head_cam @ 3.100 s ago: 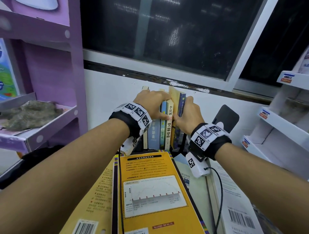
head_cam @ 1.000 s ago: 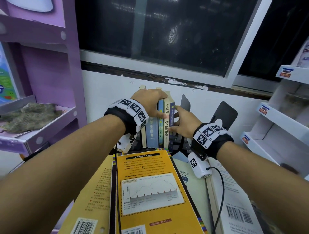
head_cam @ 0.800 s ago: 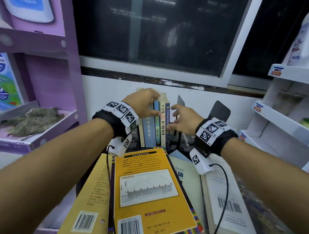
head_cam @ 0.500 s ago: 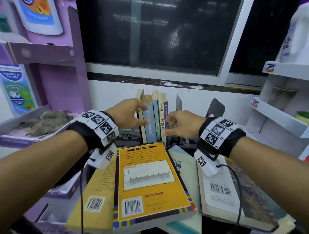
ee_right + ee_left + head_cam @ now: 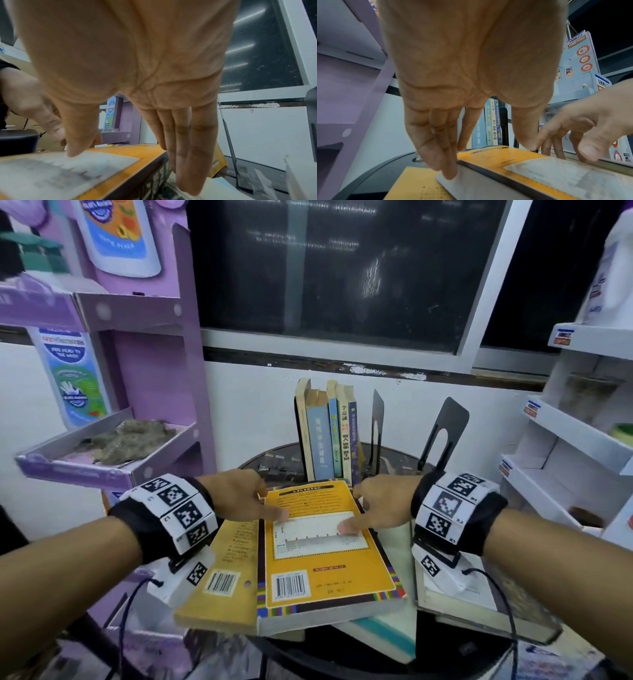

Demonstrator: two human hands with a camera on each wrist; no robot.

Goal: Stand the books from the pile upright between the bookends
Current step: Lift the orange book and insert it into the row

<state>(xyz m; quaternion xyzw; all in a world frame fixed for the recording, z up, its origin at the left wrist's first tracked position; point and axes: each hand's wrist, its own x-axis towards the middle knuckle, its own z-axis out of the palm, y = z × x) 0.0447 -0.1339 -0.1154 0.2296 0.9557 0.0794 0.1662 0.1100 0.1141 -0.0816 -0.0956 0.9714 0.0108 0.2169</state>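
Several books [image 5: 325,436] stand upright at the back of the round table, with one black bookend [image 5: 376,426] just to their right and another black bookend [image 5: 445,429] further right. In front lies the pile, topped by an orange book [image 5: 325,549]. My left hand [image 5: 270,508] holds its left side, thumb on the cover and fingers down the edge [image 5: 450,173]. My right hand [image 5: 356,515] holds its right side the same way, with its thumb on the orange book's [image 5: 137,152] white panel. The upright books [image 5: 489,124] show between my left fingers.
A yellow book [image 5: 222,570] lies under the orange one on the left, a teal-edged book [image 5: 387,642] beneath, and a pale book [image 5: 462,604] to the right. A purple shelf unit [image 5: 102,467] stands close on the left, a white shelf unit [image 5: 565,440] on the right.
Both hands have let go of the upright books and come back and down onto the orange book atop the pile. The upright books now stand on their own.
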